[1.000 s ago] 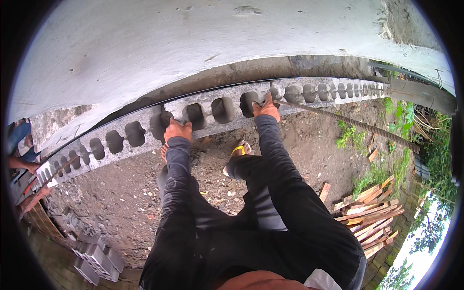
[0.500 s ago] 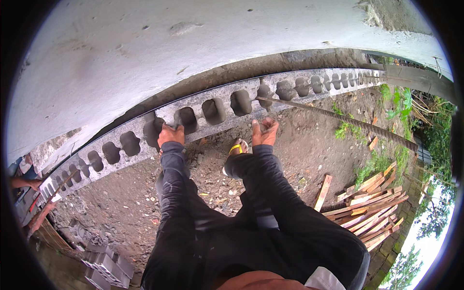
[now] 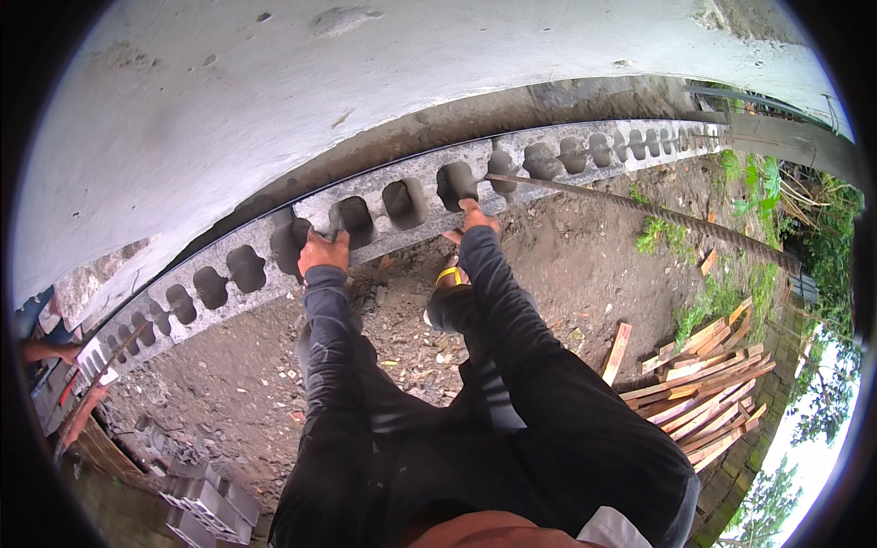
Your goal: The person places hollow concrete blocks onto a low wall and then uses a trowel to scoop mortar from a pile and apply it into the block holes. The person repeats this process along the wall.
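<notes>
A long row of grey hollow concrete blocks curves across the view, its cavities facing up. My left hand (image 3: 324,253) is closed over the near edge at the left end of one concrete block (image 3: 378,219), beside a joint. My right hand (image 3: 475,217) grips the near edge of the same block toward its right end, with fingertips at a cavity's rim. Some fingers of both hands are hidden against the block's near side. Right of my right hand, a ribbed steel bar (image 3: 639,210) slants out of a cavity in the row.
A pale concrete surface (image 3: 228,119) rises along the far side. Another person's hand (image 3: 64,352) is at the row's far left. Loose blocks (image 3: 215,502) stand lower left; a pile of wooden strips (image 3: 713,402) lies at right. Dirt and rubble (image 3: 393,347) cover the ground.
My right hand has moved up and slightly left from over the ground onto the block's near edge. My left hand stays on the block.
</notes>
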Available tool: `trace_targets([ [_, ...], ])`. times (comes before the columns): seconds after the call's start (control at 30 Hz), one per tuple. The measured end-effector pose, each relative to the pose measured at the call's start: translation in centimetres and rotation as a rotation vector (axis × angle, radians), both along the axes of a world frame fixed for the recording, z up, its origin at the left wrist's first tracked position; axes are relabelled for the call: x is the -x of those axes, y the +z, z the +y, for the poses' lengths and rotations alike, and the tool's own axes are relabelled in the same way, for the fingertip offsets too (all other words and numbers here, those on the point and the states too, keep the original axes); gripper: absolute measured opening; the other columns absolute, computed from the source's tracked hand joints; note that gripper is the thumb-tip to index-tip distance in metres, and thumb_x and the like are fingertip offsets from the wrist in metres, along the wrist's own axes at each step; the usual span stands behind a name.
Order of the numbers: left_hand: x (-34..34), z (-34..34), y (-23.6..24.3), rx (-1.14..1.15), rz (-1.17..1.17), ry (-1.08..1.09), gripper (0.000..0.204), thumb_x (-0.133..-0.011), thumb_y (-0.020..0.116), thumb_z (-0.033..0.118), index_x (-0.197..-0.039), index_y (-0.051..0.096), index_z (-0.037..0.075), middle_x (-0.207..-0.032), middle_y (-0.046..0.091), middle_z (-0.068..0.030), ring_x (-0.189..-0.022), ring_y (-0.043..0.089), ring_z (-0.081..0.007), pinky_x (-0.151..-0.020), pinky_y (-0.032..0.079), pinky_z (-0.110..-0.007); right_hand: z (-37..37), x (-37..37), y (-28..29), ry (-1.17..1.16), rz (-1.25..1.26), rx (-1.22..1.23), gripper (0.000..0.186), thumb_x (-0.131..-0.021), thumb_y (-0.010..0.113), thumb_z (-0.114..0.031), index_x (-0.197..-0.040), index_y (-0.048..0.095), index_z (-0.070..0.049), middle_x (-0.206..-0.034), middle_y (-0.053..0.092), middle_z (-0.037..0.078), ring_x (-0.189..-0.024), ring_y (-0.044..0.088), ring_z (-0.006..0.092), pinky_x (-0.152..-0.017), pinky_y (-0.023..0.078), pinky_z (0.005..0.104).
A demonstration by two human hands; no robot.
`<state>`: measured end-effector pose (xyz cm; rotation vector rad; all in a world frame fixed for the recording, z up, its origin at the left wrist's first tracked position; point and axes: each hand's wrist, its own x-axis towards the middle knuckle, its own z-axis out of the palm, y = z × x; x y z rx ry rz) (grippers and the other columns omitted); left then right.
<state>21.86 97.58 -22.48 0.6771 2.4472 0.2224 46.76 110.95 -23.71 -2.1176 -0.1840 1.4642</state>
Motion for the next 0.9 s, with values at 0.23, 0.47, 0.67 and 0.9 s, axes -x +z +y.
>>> trace_targets([
  [0.23,-0.6,0.1,0.3,-0.017,0.036,0.034,0.068,-0.076,0.067,0.047,-0.123,0.059,-0.001,-0.105,0.068,-0.0272,-0.101,0.065,-0.0409,-0.091,0.051,-0.046,0.2,-0.2,-0.3,-0.022,-0.064,-0.013,0.082,-0.069,0.078,-0.017,-0.131,0.033,0.010,-0.122,0.050,0.027,-0.095,0.061,0.0380,-0.056,0.064,0.0471],
  [0.47,-0.7,0.2,0.1,-0.017,0.021,0.056,0.067,-0.075,0.067,0.046,-0.121,0.060,-0.003,-0.104,0.068,-0.0270,-0.100,0.065,-0.0417,-0.091,0.051,-0.046,0.5,-0.6,-0.8,0.043,-0.050,-0.008,0.074,-0.070,0.079,-0.021,-0.122,0.039,0.012,-0.117,0.045,0.023,-0.099,0.058,0.0344,-0.059,0.064,0.0458],
  [0.67,-0.9,0.2,-0.1,-0.031,0.044,0.045,0.066,-0.075,0.068,0.045,-0.120,0.060,-0.003,-0.104,0.068,-0.0270,-0.100,0.065,-0.0422,-0.090,0.050,-0.046,0.4,-1.1,-1.1,0.057,-0.006,0.005,0.079,-0.071,0.079,-0.021,-0.128,0.035,0.011,-0.122,0.045,0.024,-0.099,0.059,0.0358,-0.059,0.064,0.0454],
  [0.9,-0.8,0.0,-0.6,-0.052,0.077,0.029,0.069,-0.075,0.069,0.046,-0.122,0.059,-0.003,-0.103,0.068,-0.0266,-0.100,0.065,-0.0416,-0.090,0.050,-0.046,0.5,-1.4,-2.4,0.004,-0.051,0.030,0.088,-0.069,0.080,-0.021,-0.135,0.030,0.010,-0.128,0.048,0.026,-0.099,0.061,0.0372,-0.056,0.065,0.0443],
])
